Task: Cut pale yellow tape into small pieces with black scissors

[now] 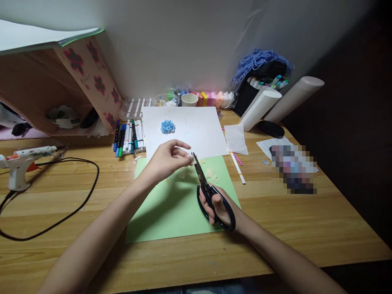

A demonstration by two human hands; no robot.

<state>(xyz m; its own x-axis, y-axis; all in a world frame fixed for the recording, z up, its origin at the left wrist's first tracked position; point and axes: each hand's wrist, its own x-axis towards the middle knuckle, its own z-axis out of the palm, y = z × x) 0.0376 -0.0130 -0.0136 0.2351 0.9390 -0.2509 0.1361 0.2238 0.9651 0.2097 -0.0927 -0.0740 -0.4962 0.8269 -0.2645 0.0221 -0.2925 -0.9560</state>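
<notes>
My right hand (pixel 217 206) grips a pair of black-handled scissors (pixel 201 173), its fingers through the loops and the blades slightly apart. Between the thumb and fingers of my left hand (pixel 173 159) is a small pale scrap of paper (pixel 194 161), right at the scissor tips; most of it is hidden. Both hands are above a green sheet of paper (pixel 153 216), where small pale and yellowish cut pieces (pixel 211 174) lie scattered. Behind my left hand, a pile of blue shreds (pixel 168 126) rests on a white sheet (pixel 199 134).
At the left is a white glue gun (pixel 21 165) with a looping black cord (pixel 98 171). Several markers (pixel 130 136) lie beside the white sheet. A paper cup (pixel 189 99) stands behind it. To the right are a white tissue (pixel 235 139), a marker (pixel 237 168) and two leaning bottles (pixel 260 107).
</notes>
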